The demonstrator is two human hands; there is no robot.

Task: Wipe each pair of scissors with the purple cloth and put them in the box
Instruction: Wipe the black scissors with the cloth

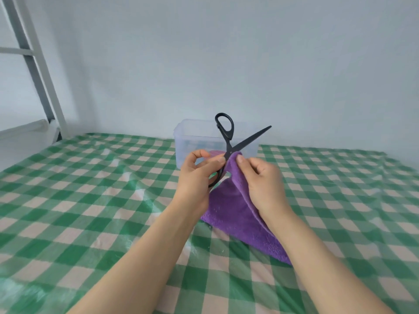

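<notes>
A pair of black scissors (229, 141) is held spread wide open in front of me, one handle loop pointing up and one blade pointing up to the right. My left hand (199, 173) grips the lower handle loop. My right hand (260, 182) pinches the purple cloth (233, 214) around the lower blade, next to the pivot. The cloth hangs down from that hand and its lower end lies on the table. Behind the scissors stands the clear plastic box (188, 137), open at the top, with pink and bluish things showing dimly through its wall.
The table wears a green and cream checked cover (90, 189) under a shiny clear sheet. A grey and white metal frame (38, 71) rises at the far left. A pale wall stands close behind the box.
</notes>
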